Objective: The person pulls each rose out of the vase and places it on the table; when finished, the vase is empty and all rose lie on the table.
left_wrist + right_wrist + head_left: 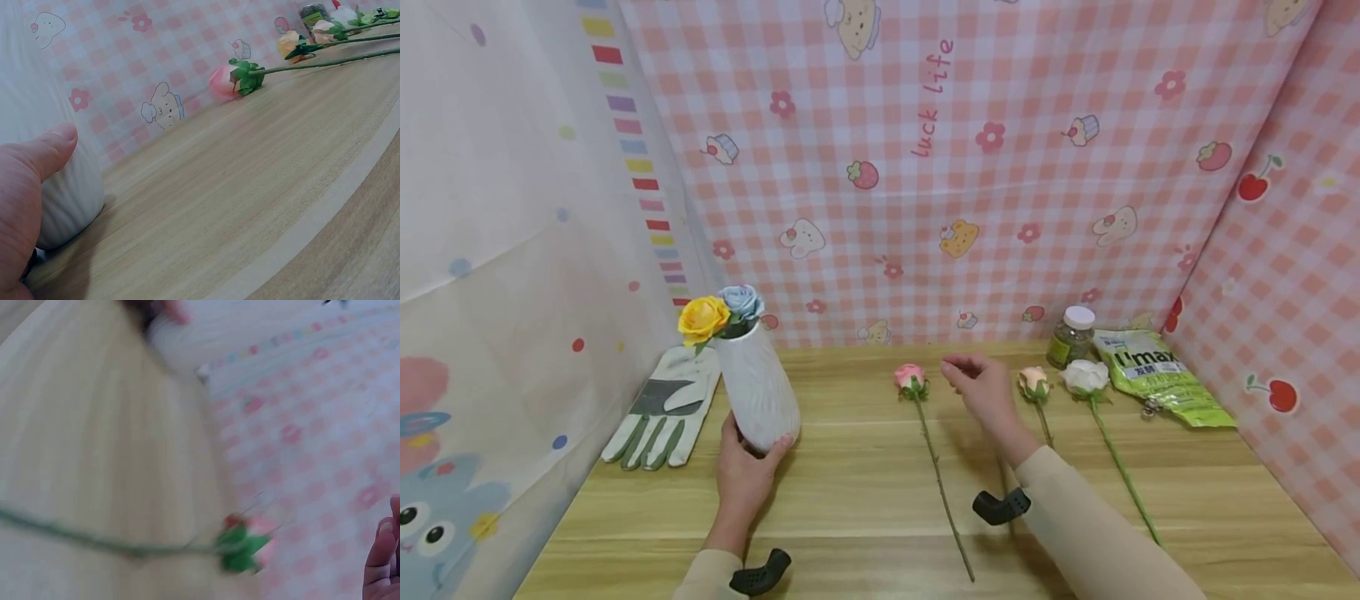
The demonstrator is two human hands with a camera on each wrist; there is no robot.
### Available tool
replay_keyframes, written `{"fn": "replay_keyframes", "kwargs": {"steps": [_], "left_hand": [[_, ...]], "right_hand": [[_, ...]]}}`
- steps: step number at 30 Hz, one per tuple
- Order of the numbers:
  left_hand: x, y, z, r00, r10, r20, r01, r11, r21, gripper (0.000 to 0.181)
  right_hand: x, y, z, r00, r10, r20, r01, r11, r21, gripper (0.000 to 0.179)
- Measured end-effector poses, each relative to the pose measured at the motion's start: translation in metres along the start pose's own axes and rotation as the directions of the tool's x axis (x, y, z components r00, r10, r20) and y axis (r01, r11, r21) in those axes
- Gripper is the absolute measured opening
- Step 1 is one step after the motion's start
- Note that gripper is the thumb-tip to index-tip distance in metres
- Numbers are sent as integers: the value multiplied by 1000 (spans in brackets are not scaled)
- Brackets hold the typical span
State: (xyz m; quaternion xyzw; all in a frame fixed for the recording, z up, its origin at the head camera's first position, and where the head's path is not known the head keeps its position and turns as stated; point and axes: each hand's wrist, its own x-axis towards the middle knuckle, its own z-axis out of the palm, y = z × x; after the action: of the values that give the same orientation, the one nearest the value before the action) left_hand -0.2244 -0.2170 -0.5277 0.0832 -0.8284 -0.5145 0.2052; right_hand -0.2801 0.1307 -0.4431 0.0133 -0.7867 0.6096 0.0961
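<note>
My left hand [747,471] grips the lower part of a white ribbed vase [758,387], thumb along its right side. The vase leans to the left in the head view. A yellow rose [704,320] and a blue rose [742,302] stand in its mouth. My right hand [985,392] is over the table with its fingers loosely bent, and I see nothing in them. Left of it a pink rose [911,379] lies on the table. A yellowish rose [290,46] shows in the left wrist view; in the head view my right hand hides its bloom.
To the right lie a peach rose [1034,383] and a white rose [1085,377]. Behind them stand a lidded jar [1071,337] and a green packet [1161,375]. A white and grey glove [664,408] lies at the left. Patterned cloth [925,192] closes off the back and sides.
</note>
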Motion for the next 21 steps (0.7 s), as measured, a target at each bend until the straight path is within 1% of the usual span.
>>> {"fn": "replay_keyframes", "kwargs": {"steps": [2, 7, 11, 14, 17, 19, 21], "left_hand": [[0, 0, 0, 1000, -1, 1, 1, 1000, -1, 98], [1, -2, 1, 1000, 3, 2, -3, 1000, -10, 98], [1, -2, 1, 1000, 4, 3, -4, 1000, -12, 99], [1, -2, 1, 1000, 7, 2, -7, 1000, -12, 98], [1, -1, 0, 1000, 12, 1, -12, 1000, -16, 97], [1, -2, 0, 1000, 14, 3, -14, 1000, -18, 97], [1, -2, 0, 1000, 10, 5, -10, 1000, -18, 98]], "right_hand": [[-1, -20, -2, 999, -34, 2, 34, 997, 64, 25], [-2, -60, 2, 993, -115, 33, 110, 986, 123, 27], [-3, -85, 13, 984, -159, 76, 144, 974, 172, 29], [-4, -102, 25, 966, -229, 120, 205, 962, 183, 26], [-5, -117, 39, 946, -278, 167, 253, 955, 153, 23], [-4, -127, 49, 934, -294, 204, 272, 953, 132, 22], [-5, -137, 60, 924, -287, 251, 265, 957, 119, 22]]}}
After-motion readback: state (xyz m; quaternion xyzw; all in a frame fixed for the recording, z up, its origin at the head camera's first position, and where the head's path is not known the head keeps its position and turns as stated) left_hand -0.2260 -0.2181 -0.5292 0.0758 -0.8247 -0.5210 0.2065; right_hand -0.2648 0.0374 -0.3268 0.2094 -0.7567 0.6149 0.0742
